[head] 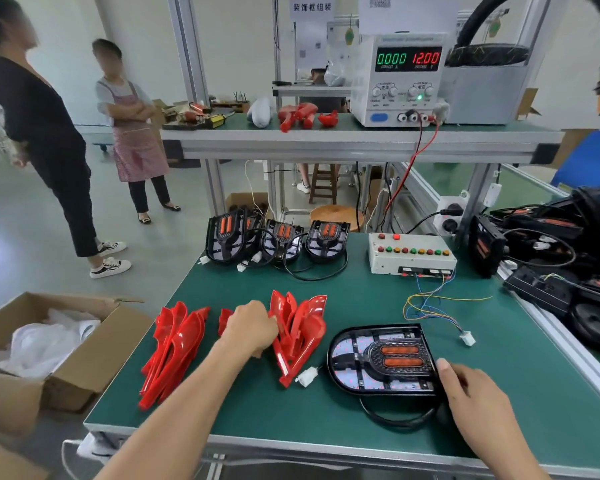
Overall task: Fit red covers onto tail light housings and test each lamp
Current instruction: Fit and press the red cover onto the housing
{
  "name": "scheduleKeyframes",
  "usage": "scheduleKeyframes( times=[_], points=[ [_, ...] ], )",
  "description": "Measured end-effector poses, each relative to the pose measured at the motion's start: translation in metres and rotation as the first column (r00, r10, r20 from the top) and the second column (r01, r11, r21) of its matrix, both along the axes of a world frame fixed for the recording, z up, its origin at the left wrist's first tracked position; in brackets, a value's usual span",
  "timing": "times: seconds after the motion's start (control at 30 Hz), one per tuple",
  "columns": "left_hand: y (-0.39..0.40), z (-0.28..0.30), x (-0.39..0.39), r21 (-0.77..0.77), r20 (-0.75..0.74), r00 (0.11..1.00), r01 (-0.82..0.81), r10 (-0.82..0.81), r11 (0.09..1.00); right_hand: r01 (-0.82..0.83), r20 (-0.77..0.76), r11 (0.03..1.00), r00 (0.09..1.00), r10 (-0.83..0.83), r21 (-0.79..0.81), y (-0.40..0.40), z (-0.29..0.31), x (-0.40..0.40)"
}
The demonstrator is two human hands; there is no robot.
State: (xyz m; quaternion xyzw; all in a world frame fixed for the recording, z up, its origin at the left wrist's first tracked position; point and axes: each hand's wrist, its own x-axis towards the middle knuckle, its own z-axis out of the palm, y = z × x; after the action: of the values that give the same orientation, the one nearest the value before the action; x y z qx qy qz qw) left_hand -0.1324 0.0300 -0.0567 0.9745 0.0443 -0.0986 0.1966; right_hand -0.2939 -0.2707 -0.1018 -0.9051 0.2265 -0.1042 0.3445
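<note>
Head view: green bench [378, 299] w/ tail light parts laid out. Left hand [253, 325] reaches fwd to the middle stack of red covers [297, 336]; fingers curled and pinching the stack's left edge. A second stack of red covers [172, 351] lies further left, near the bench's left edge, untouched. A small red piece [224, 320] shows just behind the left hand.

Right hand [465, 386] rests on the right edge of the black tail light housing [378, 362], which lies flat on the bench near the front, no cover on it; thumb on the rim, fingers relaxed, not wrapped round anything. Two orange lamp strips visible in the housing's centre, unlit. Its black cable [395, 419] loops toward the bench front; white connector [307, 375] lies between housing and middle cover stack.

At the back of the bench, three more housings [278, 239] stand propped in a row. Test box [411, 252] w/ coloured buttons sits back right, thin wires trailing to a loose white plug [467, 338]. Power supply [399, 77] on the upper shelf reads 0.000 A, 12.00 V. Cardboard box [49, 344] left of the bench. Two people stand on the floor, far left.
</note>
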Motion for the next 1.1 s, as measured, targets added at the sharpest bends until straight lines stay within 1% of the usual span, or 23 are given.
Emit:
scheduleKeyframes(
  times=[0.07,0.1,0.17,0.27,0.37,0.4,0.47,0.5,0.53,0.6,0.63,0.7,0.77,0.8,0.83,0.9,0.97,1.0,1.03,1.07,1.1],
  points=[
    [0.000,-0.007,0.004,-0.207,-0.098,0.994,-0.062,0.043,0.976,0.004,0.006,1.000,1.000,-0.004,0.006,0.000,-0.001,-0.001],
    [0.001,-0.011,0.005,-0.313,-0.119,0.990,-0.108,0.074,0.944,0.003,0.014,1.000,1.000,-0.003,0.011,-0.001,-0.002,-0.002],
    [0.003,-0.016,0.006,-0.453,-0.136,0.981,-0.184,0.137,0.873,0.001,0.024,1.000,1.000,-0.002,0.025,-0.002,-0.002,-0.002],
    [0.010,-0.019,0.003,-0.533,-0.136,0.969,-0.248,0.207,0.809,0.005,0.022,0.999,1.000,-0.006,0.045,-0.002,0.000,-0.003],
    [0.016,-0.010,-0.002,-0.581,-0.044,0.963,-0.242,0.267,0.777,0.040,0.056,0.998,0.998,-0.043,0.050,-0.003,0.002,-0.004],
    [0.017,-0.005,-0.003,-0.610,-0.007,0.959,-0.228,0.283,0.759,0.075,0.091,0.996,0.993,-0.080,0.054,-0.002,0.003,-0.005],
    [0.014,0.009,-0.005,-0.694,0.032,0.956,-0.189,0.292,0.694,0.125,0.233,0.990,0.963,-0.137,0.067,0.005,0.008,-0.006],
    [0.009,0.017,-0.006,-0.744,0.029,0.958,-0.170,0.286,0.646,0.104,0.321,0.993,0.940,-0.116,0.055,0.011,0.013,-0.005],
    [0.001,0.025,-0.007,-0.799,0.012,0.961,-0.156,0.275,0.581,0.053,0.392,0.998,0.918,-0.058,0.023,0.019,0.018,-0.003],
    [-0.021,0.039,-0.009,-0.888,-0.039,0.970,-0.143,0.238,0.437,-0.096,0.472,0.992,0.873,0.123,-0.080,0.038,0.031,0.004],
    [-0.036,0.044,-0.009,-0.912,-0.068,0.972,-0.151,0.224,0.381,-0.160,0.489,0.975,0.845,0.217,-0.156,0.048,0.038,0.010],
    [-0.066,0.050,-0.011,-0.934,-0.137,0.966,-0.199,0.217,0.297,-0.230,0.484,0.915,0.791,0.375,-0.332,0.064,0.050,0.023],
    [-0.092,0.048,-0.014,-0.944,-0.195,0.958,-0.241,0.209,0.227,-0.259,0.386,0.829,0.789,0.478,-0.496,0.072,0.057,0.037],
    [-0.103,0.047,-0.016,-0.946,-0.211,0.956,-0.253,0.206,0.205,-0.259,0.331,0.790,0.803,0.496,-0.556,0.073,0.058,0.044],
    [-0.111,0.045,-0.017,-0.945,-0.225,0.951,-0.265,0.211,0.190,-0.242,0.296,0.763,0.818,0.492,-0.600,0.072,0.057,0.049],
    [-0.122,0.040,-0.023,-0.942,-0.250,0.943,-0.290,0.221,0.171,-0.165,0.292,0.732,0.842,0.453,-0.661,0.066,0.054,0.057],
    [-0.125,0.035,-0.028,-0.938,-0.268,0.940,-0.304,0.210,0.164,-0.113,0.319,0.711,0.837,0.445,-0.695,0.058,0.050,0.061],
    [-0.124,0.035,-0.030,-0.935,-0.273,0.941,-0.309,0.201,0.176,-0.110,0.341,0.714,0.822,0.457,-0.692,0.053,0.048,0.063],
    [-0.121,0.034,-0.032,-0.931,-0.257,0.946,-0.297,0.196,0.213,-0.141,0.349,0.735,0.810,0.471,-0.663,0.047,0.047,0.065],
    [-0.116,0.031,-0.034,-0.921,-0.209,0.958,-0.259,0.194,0.291,-0.204,0.343,0.781,0.813,0.471,-0.590,0.039,0.047,0.067],
    [-0.109,0.028,-0.036,-0.893,-0.135,0.972,-0.203,0.192,0.402,-0.272,0.326,0.839,0.830,0.452,-0.472,0.029,0.048,0.070]
  ],
)
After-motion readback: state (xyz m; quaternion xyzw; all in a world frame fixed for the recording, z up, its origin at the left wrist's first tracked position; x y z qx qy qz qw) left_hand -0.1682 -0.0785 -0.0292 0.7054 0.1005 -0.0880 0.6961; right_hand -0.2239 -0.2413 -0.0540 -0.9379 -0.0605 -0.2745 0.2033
